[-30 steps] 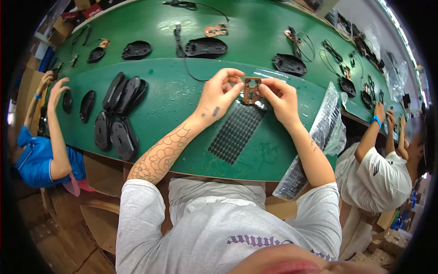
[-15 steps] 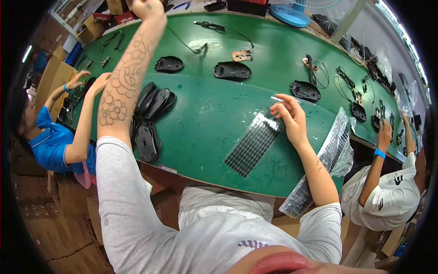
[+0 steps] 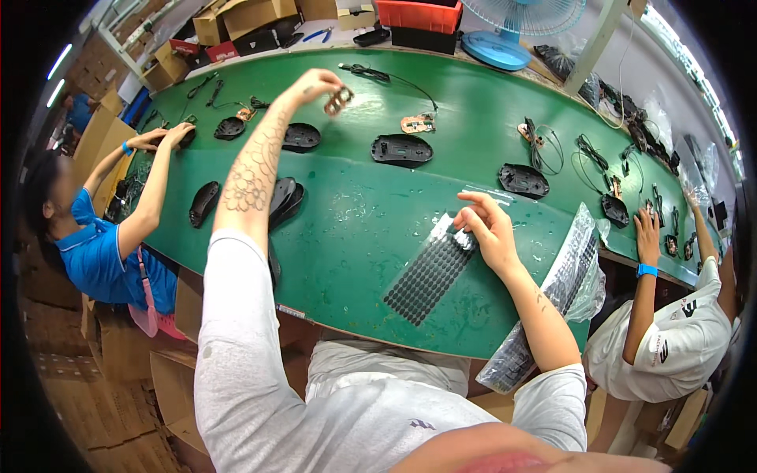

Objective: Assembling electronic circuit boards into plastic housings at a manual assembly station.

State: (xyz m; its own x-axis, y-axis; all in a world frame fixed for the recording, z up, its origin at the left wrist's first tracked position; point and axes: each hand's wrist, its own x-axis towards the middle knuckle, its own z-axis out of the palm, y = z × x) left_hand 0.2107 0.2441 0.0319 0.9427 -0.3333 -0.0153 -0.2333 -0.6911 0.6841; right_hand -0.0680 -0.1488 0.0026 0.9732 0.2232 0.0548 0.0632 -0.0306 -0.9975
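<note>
My left hand (image 3: 317, 85) is raised over the far part of the green table, its fingers closed on a small copper-coloured circuit board (image 3: 339, 101), slightly blurred. Left of that board a black mouse shell (image 3: 301, 138) lies open side up. My right hand (image 3: 490, 232) rests at the upper end of a clear sheet of round black pads (image 3: 430, 277). Its thumb and fingers are curled together; anything between the fingertips is too small to make out. Beyond it lies another open mouse shell (image 3: 402, 150), with a circuit board (image 3: 418, 124) and a cable (image 3: 367, 72) behind.
Several black mouse shells (image 3: 285, 201) are partly hidden by my left forearm. Bubble-wrapped sheets (image 3: 509, 355) lie under my right forearm. Co-workers sit at the left (image 3: 102, 244) and right (image 3: 670, 331). A blue fan (image 3: 497, 49) and a red bin (image 3: 419, 14) stand at the back.
My left hand has come from the top edge toward the table and now shows a circuit board. My right hand stays by the pad sheet. The view has tilted upward.
</note>
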